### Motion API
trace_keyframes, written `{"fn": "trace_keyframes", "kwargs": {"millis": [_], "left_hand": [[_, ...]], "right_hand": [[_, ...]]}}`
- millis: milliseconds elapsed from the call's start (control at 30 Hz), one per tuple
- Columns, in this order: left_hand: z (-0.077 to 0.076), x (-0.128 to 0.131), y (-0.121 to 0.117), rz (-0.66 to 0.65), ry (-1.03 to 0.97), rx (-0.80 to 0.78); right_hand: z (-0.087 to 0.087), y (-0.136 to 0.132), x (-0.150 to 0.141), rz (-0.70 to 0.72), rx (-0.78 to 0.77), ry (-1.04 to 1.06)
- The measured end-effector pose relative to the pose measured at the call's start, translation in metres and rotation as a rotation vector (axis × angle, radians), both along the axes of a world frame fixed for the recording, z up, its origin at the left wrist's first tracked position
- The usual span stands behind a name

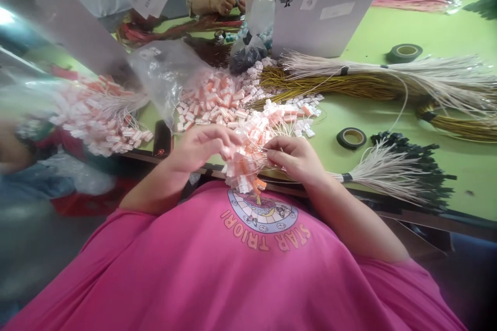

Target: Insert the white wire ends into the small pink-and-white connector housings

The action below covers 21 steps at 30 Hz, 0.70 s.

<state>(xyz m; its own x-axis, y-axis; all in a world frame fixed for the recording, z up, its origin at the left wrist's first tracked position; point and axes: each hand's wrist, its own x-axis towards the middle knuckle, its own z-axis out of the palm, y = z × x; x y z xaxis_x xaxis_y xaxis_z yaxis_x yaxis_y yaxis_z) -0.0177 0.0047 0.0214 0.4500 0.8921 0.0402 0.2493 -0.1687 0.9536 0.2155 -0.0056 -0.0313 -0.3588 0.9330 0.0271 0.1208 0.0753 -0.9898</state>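
A bunch of white and orange plastic connectors (241, 178) with thin pale wires hangs over the table edge, in front of my chest. My left hand (207, 146) is at its left side with fingers curled and the tips pinched together; what lies between them is too small to make out. On the right, my right hand (294, 159) pinches a thin wire (263, 149) between thumb and forefinger. Just beyond both hands lies a loose heap of white and orange connectors (213, 95).
A bundle of white wires with black ends (392, 170) lies at the right, near a tape roll (351, 138). White wires (373, 70) and yellow wires (330, 85) lie behind. More connectors (101, 119) sit left. A co-worker's hands (225, 4) show across the table beside upright panels (322, 5).
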Motion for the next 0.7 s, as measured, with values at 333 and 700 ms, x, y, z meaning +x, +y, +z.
{"fn": "trace_keyframes", "kwargs": {"millis": [333,700], "left_hand": [[-0.011,0.034,-0.015,-0.032,0.13,-0.149],[-0.01,0.038,-0.015,-0.017,0.153,-0.064]], "right_hand": [[0.002,-0.002,0.002,-0.03,0.076,-0.048],[-0.007,-0.012,-0.012,-0.23,0.422,-0.285]]}}
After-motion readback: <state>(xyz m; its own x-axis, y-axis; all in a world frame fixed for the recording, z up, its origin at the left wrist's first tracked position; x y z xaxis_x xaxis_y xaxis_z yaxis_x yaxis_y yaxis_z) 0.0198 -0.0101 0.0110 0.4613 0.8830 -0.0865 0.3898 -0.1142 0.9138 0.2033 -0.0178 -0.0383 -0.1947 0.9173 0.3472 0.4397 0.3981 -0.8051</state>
